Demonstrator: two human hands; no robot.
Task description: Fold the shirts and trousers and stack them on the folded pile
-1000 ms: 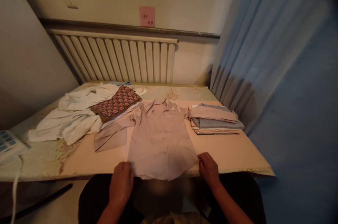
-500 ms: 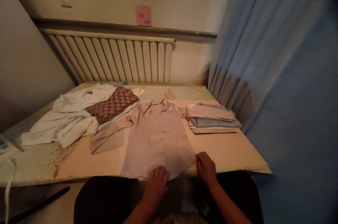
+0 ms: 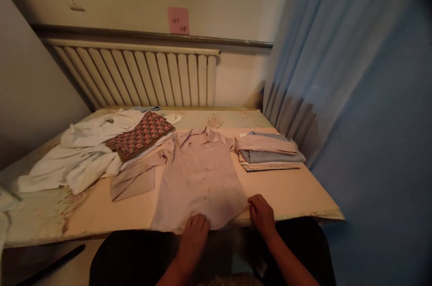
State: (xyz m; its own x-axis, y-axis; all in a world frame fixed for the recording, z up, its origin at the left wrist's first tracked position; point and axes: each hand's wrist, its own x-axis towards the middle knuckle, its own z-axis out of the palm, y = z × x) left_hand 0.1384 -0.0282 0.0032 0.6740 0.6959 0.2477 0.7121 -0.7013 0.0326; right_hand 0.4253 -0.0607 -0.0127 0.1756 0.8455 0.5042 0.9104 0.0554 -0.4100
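A pale pinkish short-sleeved shirt (image 3: pixel 204 178) lies front up, collar away from me, its hem along the table's near edge. My left hand (image 3: pixel 195 232) is at the middle of the hem, fingers together and curled over the cloth; the thumb is hidden. At the hem's right corner, my right hand (image 3: pixel 262 215) pinches the fabric between thumb and fingers. Left of the shirt is a folded piece of similar cloth (image 3: pixel 135 182), touching or joined to the sleeve; I cannot tell which. Beyond its right sleeve sits a stack of folded clothes (image 3: pixel 270 153).
White crumpled clothes (image 3: pixel 81 151) and a red patterned cloth (image 3: pixel 143 135) cover the table's left side. A blue curtain (image 3: pixel 337 97) hangs on the right. Behind the table are a radiator (image 3: pixel 141 74) and a wall with a pink note (image 3: pixel 178 20).
The view has shifted slightly. My left hand has slid a little left along the hem, its fingers more curled now. My right hand keeps its pinch on the corner.
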